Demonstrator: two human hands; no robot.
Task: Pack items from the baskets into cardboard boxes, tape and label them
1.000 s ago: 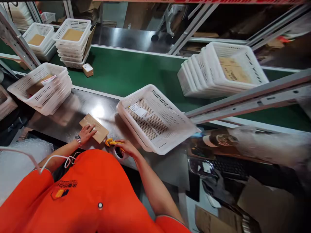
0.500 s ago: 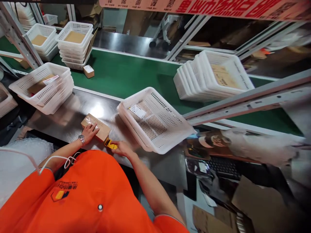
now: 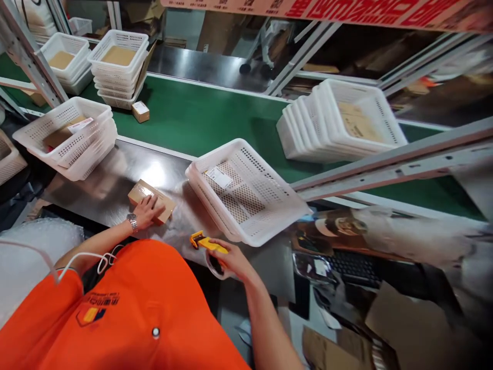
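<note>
A small brown cardboard box (image 3: 139, 191) lies on the metal worktop, with shiny clear tape over part of its top. My left hand (image 3: 147, 212), a watch at its wrist, rests on the box with fingers spread. To the right, clear of the box, my right hand (image 3: 233, 261) is wrapped round the handle of a yellow tape dispenser (image 3: 210, 245). The dispenser's head points left toward the box, and its tape roll hangs below the handle. Just beyond my right hand stands a white perforated basket (image 3: 277, 205), tilted on another one, with a labelled parcel (image 3: 234, 191) inside.
Behind the metal worktop (image 3: 134, 159) runs a green conveyor belt (image 3: 208, 118). Stacked baskets (image 3: 342, 121) with flat cardboard stand on it at right, others (image 3: 119, 69) at left. More baskets (image 3: 65, 133) sit at the worktop's left. A metal post (image 3: 404, 159) slants in from the right.
My right hand has drawn the tape dispenser away from the box's near right end, to the right and toward me. My left hand has shifted slightly right on the box.
</note>
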